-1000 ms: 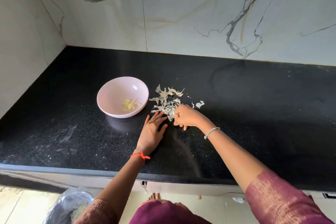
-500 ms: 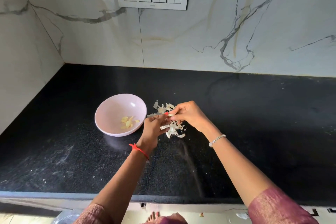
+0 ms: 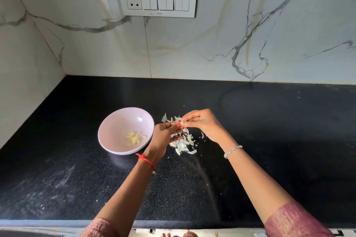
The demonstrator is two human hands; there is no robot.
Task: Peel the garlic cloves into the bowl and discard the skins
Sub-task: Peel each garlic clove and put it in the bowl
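A black stone counter ran beneath a veined marble wall with a switch panel. Midway between the counter's back and front edges, left of centre, sat the pink bowl holding peeled cloves. Just right of it lay the pile of skins. Above that pile the left hand and right hand met fingertip to fingertip, both pinching one small pale garlic piece; clove or skin, I could not tell
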